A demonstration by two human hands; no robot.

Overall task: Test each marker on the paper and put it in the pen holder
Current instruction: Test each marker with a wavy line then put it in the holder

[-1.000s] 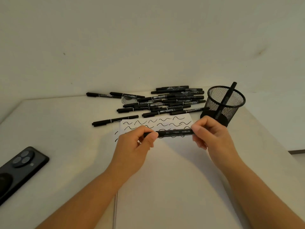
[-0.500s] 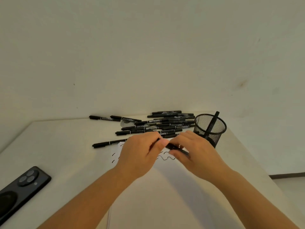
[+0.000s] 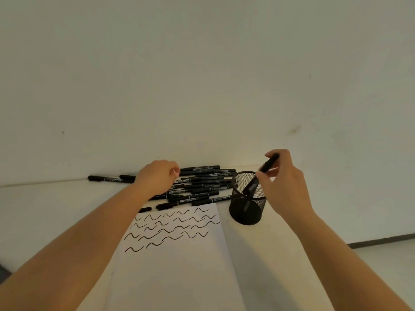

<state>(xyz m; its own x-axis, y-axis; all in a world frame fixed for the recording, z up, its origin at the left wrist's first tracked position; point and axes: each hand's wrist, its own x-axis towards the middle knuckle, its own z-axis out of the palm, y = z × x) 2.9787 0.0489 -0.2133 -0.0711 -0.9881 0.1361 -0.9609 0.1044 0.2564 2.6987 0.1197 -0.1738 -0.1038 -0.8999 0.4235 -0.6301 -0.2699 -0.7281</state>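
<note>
My right hand (image 3: 285, 185) pinches a black marker (image 3: 268, 164) tilted over the black mesh pen holder (image 3: 247, 209); its lower end dips inside the rim. My left hand (image 3: 157, 178) hovers over the left end of a pile of several black markers (image 3: 202, 185) by the wall, fingers loosely curled, with no marker seen in them. The white paper (image 3: 179, 265) lies in front of me, its upper part covered with several black wavy test strokes.
Two more markers (image 3: 105, 178) lie left of the pile along the wall. A short black marker end (image 3: 144, 209) shows by my left forearm at the paper's top left corner. The table's right edge drops to the floor past the holder.
Both hands held one marker over the paper before. Now my right hand has carried it to the pen holder, and my left hand has let go and moved to the pile.
</note>
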